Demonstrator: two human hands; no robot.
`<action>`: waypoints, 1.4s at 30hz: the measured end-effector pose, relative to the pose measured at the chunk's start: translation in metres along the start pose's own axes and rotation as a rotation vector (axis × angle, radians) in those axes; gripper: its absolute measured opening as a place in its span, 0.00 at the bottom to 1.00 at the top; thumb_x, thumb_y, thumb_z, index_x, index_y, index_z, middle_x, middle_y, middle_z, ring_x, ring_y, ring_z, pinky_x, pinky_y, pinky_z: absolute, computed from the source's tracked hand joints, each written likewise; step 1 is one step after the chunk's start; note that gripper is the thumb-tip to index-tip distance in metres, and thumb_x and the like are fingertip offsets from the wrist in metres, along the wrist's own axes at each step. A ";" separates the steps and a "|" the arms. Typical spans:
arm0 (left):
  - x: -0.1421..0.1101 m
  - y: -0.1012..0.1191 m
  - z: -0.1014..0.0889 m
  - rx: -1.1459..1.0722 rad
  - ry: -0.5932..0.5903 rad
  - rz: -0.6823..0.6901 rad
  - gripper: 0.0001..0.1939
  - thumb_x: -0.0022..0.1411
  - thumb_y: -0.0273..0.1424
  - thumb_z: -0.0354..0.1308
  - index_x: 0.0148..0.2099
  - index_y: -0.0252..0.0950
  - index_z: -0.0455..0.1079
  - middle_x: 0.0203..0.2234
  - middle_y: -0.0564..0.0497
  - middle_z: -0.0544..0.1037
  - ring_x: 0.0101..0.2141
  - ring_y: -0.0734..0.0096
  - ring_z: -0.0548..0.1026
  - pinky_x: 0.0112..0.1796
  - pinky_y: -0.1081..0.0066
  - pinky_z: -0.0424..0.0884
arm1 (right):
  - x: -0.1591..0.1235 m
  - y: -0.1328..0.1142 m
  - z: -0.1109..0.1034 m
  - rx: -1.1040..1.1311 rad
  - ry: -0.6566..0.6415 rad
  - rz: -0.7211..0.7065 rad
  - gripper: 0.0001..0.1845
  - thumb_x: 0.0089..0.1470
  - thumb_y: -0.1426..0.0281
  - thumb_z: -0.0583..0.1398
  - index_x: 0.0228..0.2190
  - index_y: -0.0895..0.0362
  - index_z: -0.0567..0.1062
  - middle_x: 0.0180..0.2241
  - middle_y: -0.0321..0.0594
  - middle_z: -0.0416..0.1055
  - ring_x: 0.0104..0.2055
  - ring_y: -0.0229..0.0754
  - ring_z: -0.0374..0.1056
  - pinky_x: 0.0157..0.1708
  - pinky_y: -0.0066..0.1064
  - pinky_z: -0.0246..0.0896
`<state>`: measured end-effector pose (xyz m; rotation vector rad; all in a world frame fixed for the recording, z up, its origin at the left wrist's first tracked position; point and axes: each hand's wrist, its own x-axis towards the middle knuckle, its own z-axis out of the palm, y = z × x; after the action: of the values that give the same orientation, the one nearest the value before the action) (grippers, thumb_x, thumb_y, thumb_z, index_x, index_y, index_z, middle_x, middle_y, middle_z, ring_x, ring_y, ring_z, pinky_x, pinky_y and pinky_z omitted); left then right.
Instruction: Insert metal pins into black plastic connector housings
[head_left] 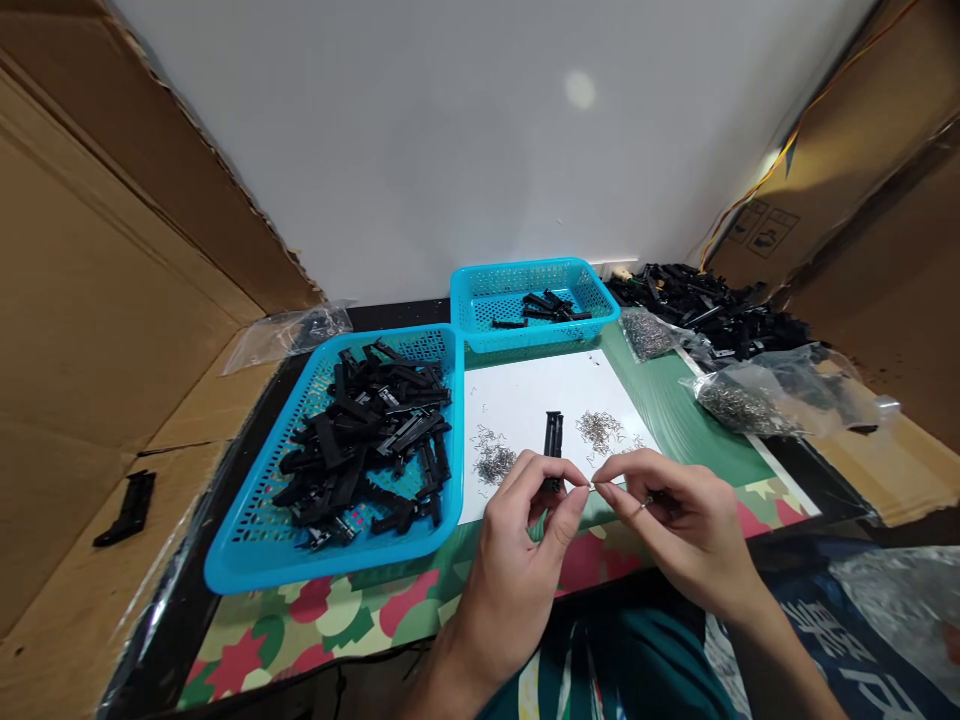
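My left hand [517, 545] and my right hand [686, 525] meet tip to tip above the front of the white sheet [525, 385]. Thumb and forefinger of each are pinched together on a tiny metal wire piece [591, 487]; its exact shape is too small to make out. Just behind my left fingers is a long black plastic part [553, 435], its lower end partly hidden by them. One pile of small bent wire pieces [495, 460] lies left of it, and a second wire pile [598, 430] lies to the right.
A large blue basket [459, 440] of black parts stands left; a smaller blue basket [517, 340] holds several at the back. Bags of wire pieces [739, 405] and a heap of black parts [712, 310] lie right. One black part [133, 508] rests on cardboard far left.
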<state>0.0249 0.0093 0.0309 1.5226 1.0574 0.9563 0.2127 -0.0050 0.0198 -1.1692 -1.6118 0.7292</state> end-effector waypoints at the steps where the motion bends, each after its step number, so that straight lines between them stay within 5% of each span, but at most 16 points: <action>1: -0.001 0.000 0.000 -0.045 -0.020 -0.033 0.11 0.78 0.41 0.56 0.47 0.42 0.74 0.38 0.53 0.73 0.37 0.68 0.70 0.38 0.70 0.64 | 0.000 0.001 0.000 0.026 0.003 0.009 0.05 0.67 0.69 0.64 0.39 0.52 0.81 0.21 0.29 0.59 0.20 0.34 0.51 0.20 0.30 0.44; 7: -0.002 0.000 0.002 -0.261 -0.127 -0.180 0.17 0.77 0.46 0.55 0.45 0.38 0.74 0.31 0.55 0.69 0.31 0.71 0.63 0.33 0.71 0.59 | 0.003 0.005 -0.001 0.121 -0.040 -0.005 0.05 0.66 0.68 0.65 0.37 0.52 0.83 0.27 0.38 0.75 0.24 0.38 0.64 0.23 0.30 0.54; 17: 0.001 0.001 0.002 -0.335 -0.096 -0.203 0.18 0.75 0.47 0.57 0.40 0.37 0.71 0.28 0.56 0.65 0.28 0.73 0.58 0.30 0.71 0.57 | 0.002 0.002 -0.001 -0.010 -0.010 -0.064 0.05 0.65 0.69 0.66 0.37 0.53 0.85 0.19 0.29 0.60 0.19 0.34 0.50 0.19 0.30 0.45; 27: 0.002 -0.004 0.002 -0.350 -0.133 -0.227 0.19 0.76 0.47 0.56 0.38 0.37 0.68 0.26 0.58 0.61 0.27 0.74 0.57 0.30 0.71 0.55 | 0.003 -0.002 0.000 -0.243 0.036 -0.329 0.08 0.63 0.77 0.65 0.40 0.52 0.82 0.23 0.33 0.76 0.18 0.35 0.60 0.22 0.30 0.57; 33: 0.002 -0.005 0.002 -0.230 -0.080 -0.156 0.16 0.77 0.44 0.56 0.41 0.38 0.70 0.31 0.56 0.67 0.32 0.71 0.64 0.34 0.72 0.61 | -0.002 -0.001 0.002 -0.065 0.020 -0.078 0.05 0.64 0.70 0.66 0.41 0.53 0.84 0.18 0.29 0.63 0.18 0.34 0.53 0.18 0.29 0.48; 37: 0.003 -0.006 0.002 -0.129 -0.066 -0.111 0.15 0.77 0.43 0.55 0.41 0.39 0.71 0.34 0.53 0.71 0.36 0.68 0.68 0.37 0.70 0.63 | -0.002 0.000 0.004 0.031 -0.036 0.067 0.09 0.66 0.68 0.63 0.37 0.55 0.84 0.20 0.32 0.64 0.19 0.34 0.52 0.18 0.29 0.45; 42: 0.002 -0.008 -0.002 -0.046 -0.052 -0.101 0.18 0.79 0.43 0.49 0.39 0.39 0.69 0.35 0.51 0.71 0.38 0.64 0.69 0.40 0.67 0.64 | -0.001 -0.002 0.003 0.055 0.022 0.132 0.08 0.63 0.67 0.66 0.33 0.55 0.85 0.18 0.29 0.56 0.18 0.33 0.49 0.18 0.29 0.43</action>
<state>0.0225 0.0128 0.0233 1.4354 1.0579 0.8610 0.2091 -0.0061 0.0197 -1.2483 -1.4977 0.8378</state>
